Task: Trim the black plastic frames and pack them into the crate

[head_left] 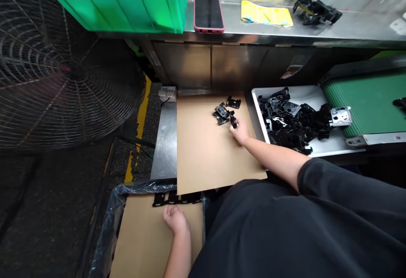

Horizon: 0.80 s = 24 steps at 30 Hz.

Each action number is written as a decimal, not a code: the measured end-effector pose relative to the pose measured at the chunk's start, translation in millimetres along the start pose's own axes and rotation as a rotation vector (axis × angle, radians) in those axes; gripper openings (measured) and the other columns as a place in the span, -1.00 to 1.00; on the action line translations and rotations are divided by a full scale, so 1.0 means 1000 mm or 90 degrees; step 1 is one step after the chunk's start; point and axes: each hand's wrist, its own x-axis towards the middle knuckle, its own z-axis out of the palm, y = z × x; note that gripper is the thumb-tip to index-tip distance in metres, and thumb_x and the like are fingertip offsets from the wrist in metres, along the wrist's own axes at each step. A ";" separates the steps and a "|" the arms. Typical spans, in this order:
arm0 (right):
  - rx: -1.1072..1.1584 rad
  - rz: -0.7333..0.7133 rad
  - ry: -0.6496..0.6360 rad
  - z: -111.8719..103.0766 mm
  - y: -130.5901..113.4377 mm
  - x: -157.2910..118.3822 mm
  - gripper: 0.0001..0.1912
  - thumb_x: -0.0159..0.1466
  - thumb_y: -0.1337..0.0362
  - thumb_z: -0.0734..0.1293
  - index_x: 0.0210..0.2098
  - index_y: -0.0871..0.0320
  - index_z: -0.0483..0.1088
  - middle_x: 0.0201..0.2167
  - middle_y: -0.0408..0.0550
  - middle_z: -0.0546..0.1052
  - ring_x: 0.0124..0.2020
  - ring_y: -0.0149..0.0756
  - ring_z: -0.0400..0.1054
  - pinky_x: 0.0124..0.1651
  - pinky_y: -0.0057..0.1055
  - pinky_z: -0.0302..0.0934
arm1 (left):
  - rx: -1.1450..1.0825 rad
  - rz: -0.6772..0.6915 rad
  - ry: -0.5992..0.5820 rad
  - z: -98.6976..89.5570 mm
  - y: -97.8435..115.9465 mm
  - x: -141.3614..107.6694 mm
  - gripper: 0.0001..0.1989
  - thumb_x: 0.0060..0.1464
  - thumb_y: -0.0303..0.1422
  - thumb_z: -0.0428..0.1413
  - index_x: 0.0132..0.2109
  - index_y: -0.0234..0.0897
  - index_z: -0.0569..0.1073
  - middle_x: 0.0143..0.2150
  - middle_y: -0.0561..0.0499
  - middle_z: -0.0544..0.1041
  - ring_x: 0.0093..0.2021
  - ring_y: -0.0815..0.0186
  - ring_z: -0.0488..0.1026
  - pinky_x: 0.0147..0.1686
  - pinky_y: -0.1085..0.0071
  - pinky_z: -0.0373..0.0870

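Note:
My right hand (240, 131) is closed on a small black plastic part (234, 120) above a cardboard sheet (203, 155) on the metal table. Just beyond it lie a little cluster of black plastic parts (222, 112) and a separate one (234, 102). Lower left, my left hand (176, 219) hovers over the cardboard layer (142, 231) inside a plastic-lined box. Its fingers are curled in, and no part shows in them. Along the far edge of that layer, right by these fingers, runs a row of black plastic parts (173, 198), partly under the upper sheet.
A white tray (261, 113) heaped with black parts stands at right, beside a green conveyor belt (374, 96). On the shelf are a green bin (127, 9), a phone (208, 13), yellow paper (266, 14) and black parts (317, 11). A large caged fan (63, 70) stands left.

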 end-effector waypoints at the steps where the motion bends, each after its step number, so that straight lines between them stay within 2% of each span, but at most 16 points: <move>1: 0.036 0.010 -0.011 -0.008 -0.004 -0.010 -0.85 0.24 0.22 0.32 -0.24 0.12 0.30 -0.33 -0.07 0.42 -0.31 -0.23 0.29 -0.22 -0.33 0.25 | -0.021 -0.004 -0.002 0.006 0.009 -0.011 -0.61 0.33 -0.21 0.18 0.20 -0.28 0.43 0.11 -0.13 0.51 -0.04 0.19 0.54 -0.08 0.16 0.58; 3: 0.114 0.023 -0.072 -0.027 -0.013 -0.034 -0.81 0.33 0.13 0.21 -0.22 0.13 0.29 -0.52 -0.22 0.28 -0.51 -0.33 0.13 -0.43 -0.41 0.11 | -0.057 -0.001 -0.038 0.020 0.030 -0.036 -0.64 0.31 -0.23 0.20 0.16 -0.27 0.45 0.02 -0.07 0.52 -0.12 0.27 0.53 -0.15 0.29 0.54; 5: 0.192 0.026 -0.178 -0.051 -0.022 -0.061 -0.71 0.36 0.04 0.15 -0.22 0.13 0.31 -0.64 -0.33 0.12 -0.63 -0.40 -0.05 -0.55 -0.45 -0.07 | -0.095 0.013 -0.133 0.039 0.058 -0.069 -0.64 0.25 -0.22 0.25 0.11 -0.25 0.48 -0.06 -0.02 0.52 -0.16 0.34 0.52 -0.17 0.39 0.49; 7: 0.258 0.020 -0.289 -0.078 -0.030 -0.087 -0.66 0.34 -0.03 0.20 -0.25 0.13 0.34 -0.70 -0.36 0.10 -0.67 -0.44 -0.11 -0.60 -0.48 -0.17 | -0.125 0.024 -0.273 0.060 0.091 -0.107 -0.56 0.16 -0.14 0.31 0.11 -0.24 0.53 -0.04 -0.06 0.55 -0.14 0.32 0.55 -0.15 0.39 0.50; 10: 0.337 0.026 -0.423 -0.117 -0.040 -0.121 -0.66 0.26 -0.03 0.35 -0.28 0.12 0.33 -0.70 -0.36 0.17 -0.69 -0.49 -0.12 -0.64 -0.52 -0.21 | -0.168 0.056 -0.477 0.090 0.144 -0.166 -0.33 0.05 -0.03 0.38 0.26 -0.10 0.48 0.18 -0.14 0.53 -0.03 0.24 0.58 -0.05 0.32 0.53; 12: 0.402 0.041 -0.542 -0.138 -0.044 -0.136 -0.65 0.25 -0.02 0.42 -0.27 0.11 0.31 -0.69 -0.40 0.15 -0.69 -0.51 -0.12 -0.63 -0.55 -0.21 | -0.257 0.075 -0.634 0.104 0.175 -0.199 -0.24 0.07 -0.09 0.39 0.37 -0.06 0.36 0.24 -0.15 0.51 0.03 0.24 0.56 0.02 0.32 0.50; 13: 0.419 0.034 -0.581 -0.147 -0.045 -0.141 -0.65 0.26 -0.01 0.43 -0.25 0.11 0.32 -0.69 -0.41 0.13 -0.68 -0.52 -0.12 -0.62 -0.55 -0.20 | -0.282 0.079 -0.658 0.109 0.187 -0.212 -0.25 0.11 -0.14 0.37 0.39 -0.05 0.34 0.21 -0.13 0.53 0.02 0.26 0.56 0.05 0.33 0.49; 15: 0.409 -0.010 -0.588 -0.163 -0.044 -0.146 -0.63 0.27 -0.01 0.47 -0.21 0.13 0.36 -0.66 -0.41 0.14 -0.66 -0.53 -0.10 -0.60 -0.54 -0.17 | -0.294 0.076 -0.668 0.114 0.205 -0.232 -0.30 0.15 -0.23 0.35 0.39 -0.06 0.34 0.14 -0.07 0.58 -0.05 0.32 0.57 0.05 0.36 0.50; 18: 0.351 -0.102 -0.453 -0.182 -0.038 -0.144 -0.61 0.28 0.01 0.49 -0.11 0.15 0.41 -0.45 -0.26 0.36 -0.59 -0.54 0.02 -0.54 -0.51 -0.04 | -0.245 0.064 -0.655 0.115 0.214 -0.250 -0.37 0.15 -0.28 0.35 0.33 -0.07 0.40 0.06 -0.02 0.59 -0.18 0.37 0.55 -0.04 0.40 0.53; 20: 0.335 -0.151 -0.382 -0.193 -0.032 -0.139 -0.59 0.29 0.03 0.50 -0.03 0.14 0.42 -0.25 -0.16 0.45 -0.50 -0.52 0.15 -0.45 -0.49 0.10 | -0.182 0.045 -0.685 0.115 0.214 -0.257 -0.41 0.11 -0.30 0.38 0.26 -0.10 0.45 0.00 0.01 0.60 -0.23 0.38 0.55 -0.13 0.43 0.54; 22: 0.336 -0.181 -0.406 -0.202 -0.027 -0.135 -0.56 0.28 0.05 0.50 0.02 0.14 0.42 -0.20 -0.13 0.46 -0.43 -0.48 0.24 -0.37 -0.47 0.18 | -0.105 0.018 -0.743 0.117 0.212 -0.262 -0.46 0.06 -0.33 0.42 0.18 -0.14 0.49 -0.09 0.03 0.61 -0.29 0.39 0.53 -0.21 0.46 0.53; 24: 0.346 -0.189 -0.484 -0.208 -0.021 -0.132 -0.53 0.28 0.11 0.50 0.09 0.14 0.39 -0.29 -0.18 0.42 -0.44 -0.46 0.24 -0.37 -0.47 0.19 | -0.065 -0.007 -0.780 0.121 0.210 -0.266 -0.53 0.04 -0.29 0.43 0.09 -0.18 0.53 -0.15 0.04 0.62 -0.32 0.39 0.52 -0.25 0.46 0.51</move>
